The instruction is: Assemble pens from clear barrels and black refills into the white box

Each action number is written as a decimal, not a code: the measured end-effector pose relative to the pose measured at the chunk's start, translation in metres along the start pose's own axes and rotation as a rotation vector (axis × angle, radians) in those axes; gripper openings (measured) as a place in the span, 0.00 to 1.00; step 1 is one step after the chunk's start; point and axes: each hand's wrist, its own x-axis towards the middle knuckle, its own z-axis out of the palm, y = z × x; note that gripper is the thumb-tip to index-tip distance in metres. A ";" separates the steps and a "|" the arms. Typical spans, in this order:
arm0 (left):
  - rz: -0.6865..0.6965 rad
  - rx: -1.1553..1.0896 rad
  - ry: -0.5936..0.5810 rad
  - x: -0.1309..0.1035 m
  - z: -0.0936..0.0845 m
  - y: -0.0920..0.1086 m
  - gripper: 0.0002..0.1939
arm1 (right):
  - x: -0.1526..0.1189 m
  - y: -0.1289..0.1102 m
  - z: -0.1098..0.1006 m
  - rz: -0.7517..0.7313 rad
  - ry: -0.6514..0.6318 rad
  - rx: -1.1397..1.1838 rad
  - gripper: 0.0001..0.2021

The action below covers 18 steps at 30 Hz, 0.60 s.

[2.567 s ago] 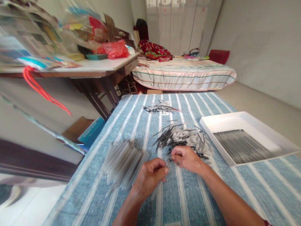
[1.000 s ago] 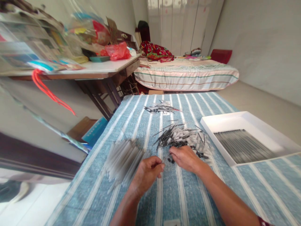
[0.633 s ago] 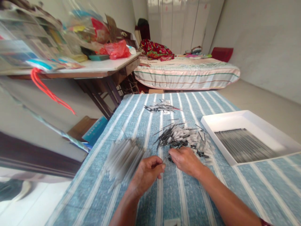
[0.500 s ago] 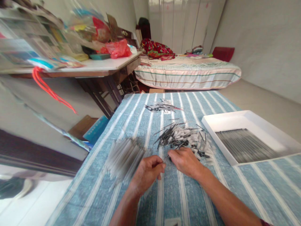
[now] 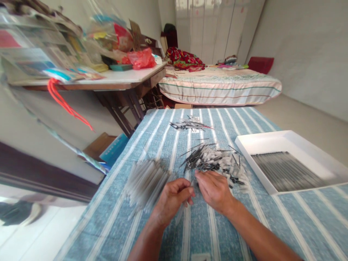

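Note:
My left hand (image 5: 176, 197) is closed in a pinch, with a thin translucent tube (image 5: 179, 214) running down below its fingers. Close beside it on the right, my right hand (image 5: 213, 188) is pinched too; whatever its fingertips hold is too small to make out. Left of my left hand lies a blurred pile of translucent grey tubes (image 5: 148, 183). A heap of small black and clear pieces (image 5: 206, 157) spreads just beyond my right hand. Farther back sits a smaller bunch of thin dark sticks (image 5: 189, 125) on a printed slip.
On the right, a white tray (image 5: 261, 177) holds a row of dark sticks (image 5: 285, 170). The table has a blue striped cloth (image 5: 108, 217). A side desk (image 5: 122, 79) with bags stands at the left, a bed (image 5: 220, 85) behind.
The whole view has shifted slightly, so things appear a little lower and farther right. Both hands stay close together, and a tube now shows below my left hand.

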 end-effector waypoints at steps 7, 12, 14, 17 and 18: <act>0.038 -0.104 -0.008 0.000 0.000 -0.002 0.05 | 0.000 0.001 -0.004 0.051 0.030 0.102 0.14; 0.082 -0.167 -0.026 -0.001 0.000 -0.001 0.04 | 0.001 -0.005 -0.005 0.018 0.017 0.171 0.14; 0.126 -0.194 -0.027 -0.002 -0.002 0.000 0.04 | 0.002 -0.006 -0.008 -0.013 0.001 0.186 0.16; 0.221 -0.212 0.018 -0.004 -0.005 -0.002 0.04 | 0.001 -0.001 -0.013 0.040 0.042 0.156 0.19; 0.254 -0.220 0.035 -0.005 -0.006 -0.003 0.03 | 0.000 0.003 -0.015 0.079 0.061 0.134 0.19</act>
